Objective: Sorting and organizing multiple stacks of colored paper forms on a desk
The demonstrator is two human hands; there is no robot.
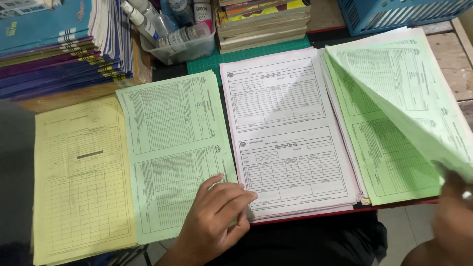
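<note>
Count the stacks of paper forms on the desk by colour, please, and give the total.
Yellow stacks: 1
Green stacks: 2, one beside the yellow, one at the far right with its top sheet lifted by the right hand
White stacks: 1, touched by the left hand
Total: 4

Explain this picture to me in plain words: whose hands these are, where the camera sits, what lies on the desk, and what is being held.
There is no machine here. A camera worn on a person's head looks down at their own two bare hands. The left hand rests where a green form sheet meets a white stack of forms. The right hand lifts a green sheet off the green stack at the right. A yellow stack lies far left. Behind are piled books, a clear tub of bottles and a blue basket.
</note>
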